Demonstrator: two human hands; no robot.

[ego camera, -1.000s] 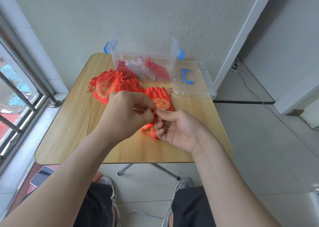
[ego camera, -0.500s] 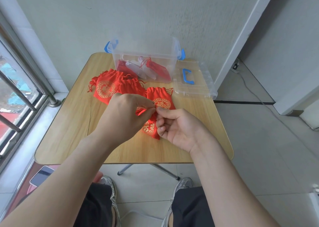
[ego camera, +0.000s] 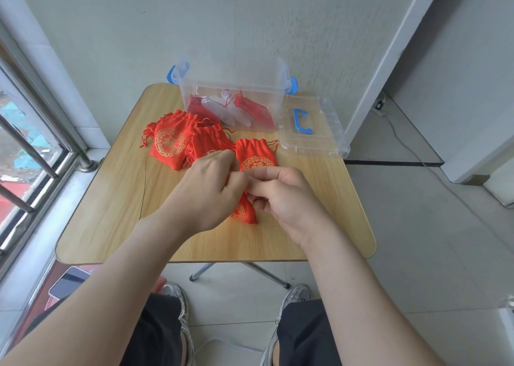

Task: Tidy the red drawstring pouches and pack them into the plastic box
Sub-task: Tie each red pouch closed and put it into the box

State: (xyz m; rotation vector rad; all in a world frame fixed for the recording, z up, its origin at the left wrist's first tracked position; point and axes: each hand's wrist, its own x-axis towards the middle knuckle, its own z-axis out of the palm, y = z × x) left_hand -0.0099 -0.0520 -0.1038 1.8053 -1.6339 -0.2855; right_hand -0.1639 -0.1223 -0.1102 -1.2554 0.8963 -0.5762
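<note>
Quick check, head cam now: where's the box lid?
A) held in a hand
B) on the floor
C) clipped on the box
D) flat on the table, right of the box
D: the clear lid, blue handle up, lies flat on the table just right of the open plastic box.

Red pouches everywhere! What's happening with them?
A person is tidying one pouch over the table. The left hand and right hand both pinch its top, seemingly at the drawstring. Three other pouches lie behind on the table. At least two packed pouches sit in the box, and its lid lies beside it.
</note>
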